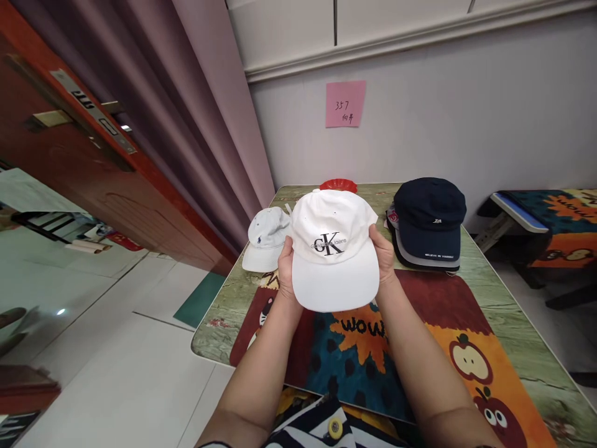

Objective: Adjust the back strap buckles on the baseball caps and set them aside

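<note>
A white baseball cap (334, 283) with a dark "CK" logo is held up over the table, its brim toward me. My left hand (286, 270) grips its left side and my right hand (383, 255) its right side; the fingers behind the cap are hidden. To the left on the table lies a pale grey cap (268, 233) with a small dark emblem. A stack of caps stands on the right, topped by a navy cap (429, 214); a grey brim and a black one show beneath it.
The wood-patterned table (517, 311) carries a colourful mat (433, 298) with apple pictures. Behind the white cap, a red scalloped dish (339, 185) partly shows. A pink note (346, 104) is on the wall. A wooden door (140, 199) stands at left, and another table (564, 214) at right.
</note>
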Tool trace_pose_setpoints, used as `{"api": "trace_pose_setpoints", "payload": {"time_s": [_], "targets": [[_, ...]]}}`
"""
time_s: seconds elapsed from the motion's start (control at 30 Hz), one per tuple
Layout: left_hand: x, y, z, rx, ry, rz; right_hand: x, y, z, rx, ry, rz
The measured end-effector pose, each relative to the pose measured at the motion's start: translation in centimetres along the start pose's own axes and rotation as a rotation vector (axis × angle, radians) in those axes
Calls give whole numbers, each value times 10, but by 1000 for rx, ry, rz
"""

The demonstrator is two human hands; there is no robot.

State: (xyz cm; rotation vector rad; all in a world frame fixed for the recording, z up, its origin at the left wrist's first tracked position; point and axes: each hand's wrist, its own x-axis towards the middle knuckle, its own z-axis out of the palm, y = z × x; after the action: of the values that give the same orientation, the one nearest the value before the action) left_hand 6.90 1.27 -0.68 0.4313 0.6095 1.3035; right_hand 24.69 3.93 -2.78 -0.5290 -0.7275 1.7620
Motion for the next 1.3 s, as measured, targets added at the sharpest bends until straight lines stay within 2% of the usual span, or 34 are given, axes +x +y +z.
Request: {"api": "trace_pose_setpoints", "payload": {"time_s": [0.23,0.4,0.53,0.7,0.83,0.93,1.0,1.1,1.2,1.3], "targets": [[8,2,-4,23,86,70,16,8,3,98,22,148],[0,-1,0,73,-22,97,15,7,4,120,10,156],[-7,-8,11,91,-107,54,15,7,5,121,23,193],[-10,-9,17,49,-87,72,13,1,10,108,55,265],[-5,10,11,25,-26,181,8,-7,11,10,-83,273],[1,27,3,6,46,365,3,-10,6,-96,-189,331],[5,35,-1,-7,88,478,0,-10,6,-87,-207,329],[10,37,0,-40,107,506,-2,-10,13,42,-145,262],[12,26,6,-76,92,412,-4,-15,25,122,-15,192],[15,9,9,-51,19,284,-7,-25,30,80,90,79]]}}
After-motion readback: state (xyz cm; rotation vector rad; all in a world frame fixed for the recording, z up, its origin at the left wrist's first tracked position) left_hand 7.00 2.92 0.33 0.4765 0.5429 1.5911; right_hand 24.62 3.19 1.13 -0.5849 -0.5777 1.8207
